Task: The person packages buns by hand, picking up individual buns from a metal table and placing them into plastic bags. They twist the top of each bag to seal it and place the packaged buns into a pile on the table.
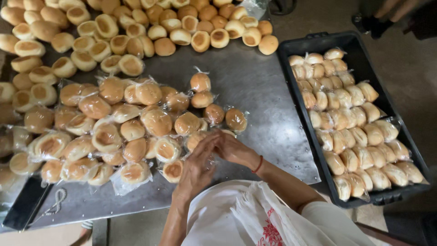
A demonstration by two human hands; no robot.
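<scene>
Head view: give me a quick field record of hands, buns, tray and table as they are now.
left hand: meets the right at the near table edge, grip on a clear bag, contents hidden
right hand: on the same bag, red thread at wrist
wrapped buns: heap, mid table
bare buns: spread at far side
tray: black, right, rows of wrapped buns
table: metal

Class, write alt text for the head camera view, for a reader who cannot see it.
A person's left hand and right hand meet over a metal table, next to a pile of buns in clear bags. Bare buns lie along the far edge. A black tray on the right holds rows of bagged buns.
</scene>
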